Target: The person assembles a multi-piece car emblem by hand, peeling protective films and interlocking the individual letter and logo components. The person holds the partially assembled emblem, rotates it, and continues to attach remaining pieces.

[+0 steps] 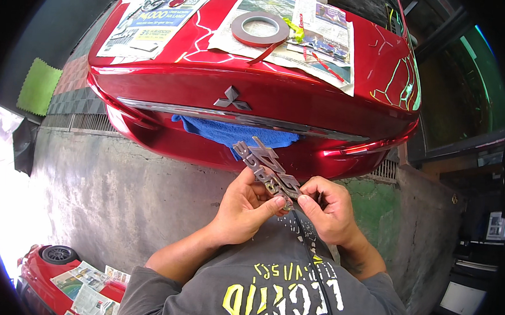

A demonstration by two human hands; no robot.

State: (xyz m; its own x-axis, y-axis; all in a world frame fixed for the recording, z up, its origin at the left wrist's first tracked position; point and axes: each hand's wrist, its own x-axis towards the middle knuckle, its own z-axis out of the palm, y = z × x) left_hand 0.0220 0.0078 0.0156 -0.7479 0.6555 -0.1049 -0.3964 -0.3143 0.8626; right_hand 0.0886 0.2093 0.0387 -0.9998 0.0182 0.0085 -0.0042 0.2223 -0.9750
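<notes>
A grey lettered car badge (265, 174) is held up at a slant before my chest. Its raised characters run in two rows; I cannot tell whether these are one piece or two. My left hand (241, 210) grips the lower left part between thumb and fingers. With thumb and fingertips, my right hand (328, 210) pinches the lower right end. Beyond the badge, a blue cloth (236, 134) lies across the rear of a red car (165, 86). A dark three-pointed emblem (232, 98) sits on its trunk lid.
Newspaper sheets (226, 38) cover parts of the trunk lid. On them lie a roll of tape (235, 30), red tape strips (327, 68) and a yellow-green scrap (293, 30). Another red car (39, 275) with newspaper on it stands at lower left. Concrete floor (128, 174) surrounds me.
</notes>
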